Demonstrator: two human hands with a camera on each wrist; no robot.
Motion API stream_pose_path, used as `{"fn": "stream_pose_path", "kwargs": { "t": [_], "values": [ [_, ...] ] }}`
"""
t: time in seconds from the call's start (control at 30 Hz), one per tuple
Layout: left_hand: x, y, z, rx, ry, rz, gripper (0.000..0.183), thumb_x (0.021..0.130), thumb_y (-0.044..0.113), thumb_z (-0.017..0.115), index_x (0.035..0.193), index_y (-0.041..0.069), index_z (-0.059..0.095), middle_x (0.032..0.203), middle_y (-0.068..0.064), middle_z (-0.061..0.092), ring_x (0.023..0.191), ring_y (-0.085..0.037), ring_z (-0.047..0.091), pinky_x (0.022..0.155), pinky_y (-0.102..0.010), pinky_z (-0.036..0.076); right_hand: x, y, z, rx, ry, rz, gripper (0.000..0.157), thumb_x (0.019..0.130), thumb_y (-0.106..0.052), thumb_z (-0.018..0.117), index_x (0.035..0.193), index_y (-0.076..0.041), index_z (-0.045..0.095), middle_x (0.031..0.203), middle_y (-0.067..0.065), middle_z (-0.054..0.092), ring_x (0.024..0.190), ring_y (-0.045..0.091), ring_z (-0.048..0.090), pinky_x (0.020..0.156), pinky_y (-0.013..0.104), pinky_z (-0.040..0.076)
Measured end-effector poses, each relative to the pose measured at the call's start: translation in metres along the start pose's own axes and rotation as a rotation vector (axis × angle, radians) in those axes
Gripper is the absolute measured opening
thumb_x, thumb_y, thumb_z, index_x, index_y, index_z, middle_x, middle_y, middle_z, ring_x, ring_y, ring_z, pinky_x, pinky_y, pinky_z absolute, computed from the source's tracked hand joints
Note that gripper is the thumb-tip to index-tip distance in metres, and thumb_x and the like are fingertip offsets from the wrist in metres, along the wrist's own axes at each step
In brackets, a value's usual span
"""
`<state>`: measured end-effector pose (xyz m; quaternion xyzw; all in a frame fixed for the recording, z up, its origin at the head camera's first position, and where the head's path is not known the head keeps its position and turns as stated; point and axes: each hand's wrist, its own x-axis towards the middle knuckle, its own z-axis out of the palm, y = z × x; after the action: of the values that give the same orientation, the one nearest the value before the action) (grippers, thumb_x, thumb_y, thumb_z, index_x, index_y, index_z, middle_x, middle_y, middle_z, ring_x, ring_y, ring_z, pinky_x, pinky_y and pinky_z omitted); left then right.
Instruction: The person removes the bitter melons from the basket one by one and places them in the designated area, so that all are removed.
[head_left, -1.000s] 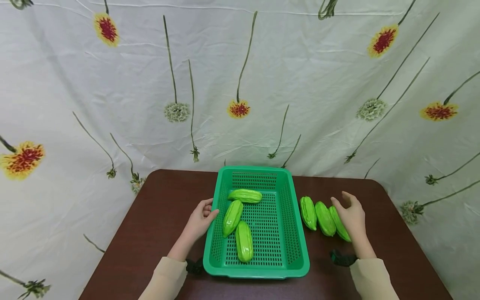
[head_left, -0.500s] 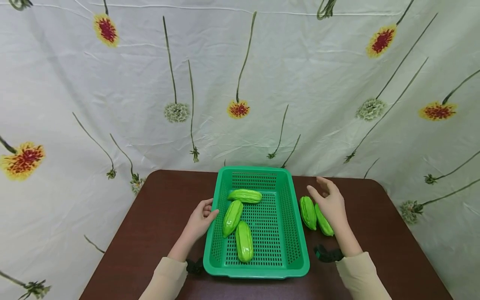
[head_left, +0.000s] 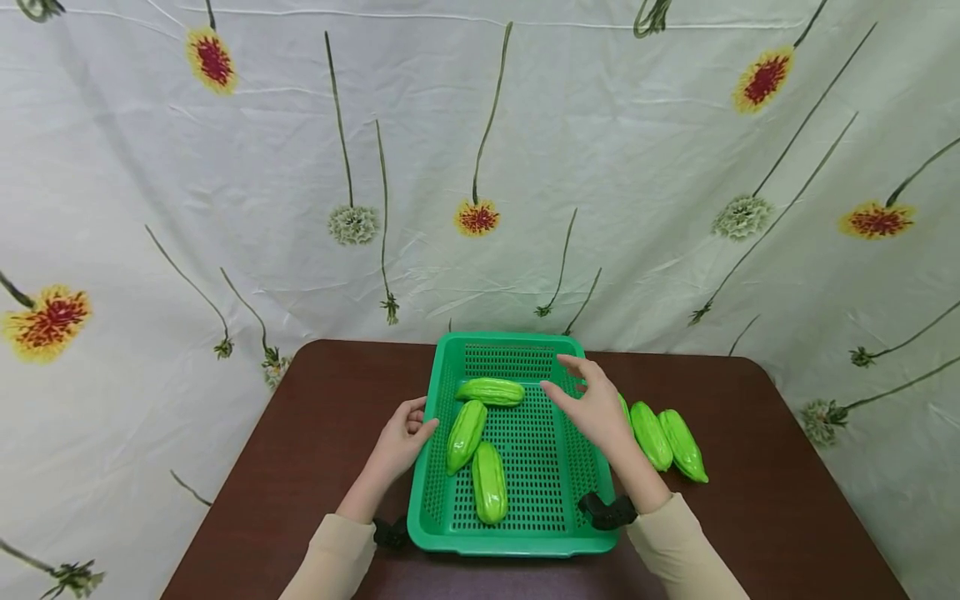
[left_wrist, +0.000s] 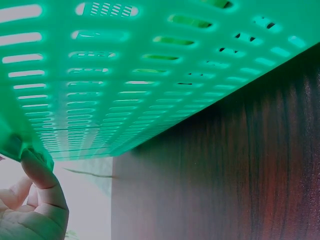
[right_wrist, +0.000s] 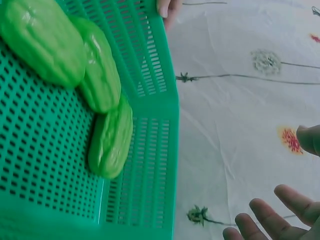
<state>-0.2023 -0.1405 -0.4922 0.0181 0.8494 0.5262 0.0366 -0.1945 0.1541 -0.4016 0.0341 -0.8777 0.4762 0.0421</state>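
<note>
My left hand [head_left: 401, 437] holds the left rim of a green plastic basket [head_left: 513, 550], thumb over the edge. In the left wrist view the fingers [left_wrist: 42, 185] pinch the rim beside the slotted wall. Three light green, ridged bitter gourds lie in the basket: one crosswise [head_left: 490, 392], one slanted [head_left: 467, 437], one near the front [head_left: 489, 483]. Above the basket's right side my right hand [head_left: 596, 408] is spread and holds nothing; its fingers [right_wrist: 267, 215] are apart in the right wrist view.
On the table [head_left: 750, 467] right of the basket lie three more bitter gourds, a middle one [head_left: 651, 436], a right one [head_left: 683, 446], and one mostly hidden behind the right hand. A flowered white cloth [head_left: 420, 167] hangs behind the table.
My right hand has moved left from over the right-hand gourds to above the basket, uncovering the rightmost gourd. The left hand, basket and gourds have stayed in place.
</note>
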Motion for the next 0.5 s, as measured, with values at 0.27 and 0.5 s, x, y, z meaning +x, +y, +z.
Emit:
{"fn": "stream_pose_path", "kwargs": {
  "t": [0.27, 0.5],
  "values": [
    [-0.001, 0.001, 0.0, 0.0, -0.001, -0.004, 0.052, 0.1, 0.017, 0.06, 0.145, -0.002, 0.041, 0.117, -0.018, 0.054, 0.092, -0.02, 0.051, 0.077, -0.031, 0.045, 0.003, -0.008, 0.03, -0.02, -0.068, -0.036, 0.057, 0.09, -0.031, 0.073, 0.139, -0.01, 0.054, 0.139, 0.011, 0.054, 0.128, 0.032, 0.051, 0.101, 0.048, 0.046],
    [-0.001, 0.0, -0.001, -0.011, -0.004, -0.004, 0.053, 0.099, 0.017, 0.06, 0.145, -0.003, 0.041, 0.117, -0.018, 0.054, 0.094, -0.021, 0.052, 0.077, -0.032, 0.046, 0.001, -0.004, 0.051, -0.08, -0.178, -0.033, 0.062, 0.087, -0.037, 0.075, 0.139, -0.009, 0.054, 0.138, 0.011, 0.056, 0.126, 0.035, 0.053, 0.096, 0.052, 0.047]
  ]
}}
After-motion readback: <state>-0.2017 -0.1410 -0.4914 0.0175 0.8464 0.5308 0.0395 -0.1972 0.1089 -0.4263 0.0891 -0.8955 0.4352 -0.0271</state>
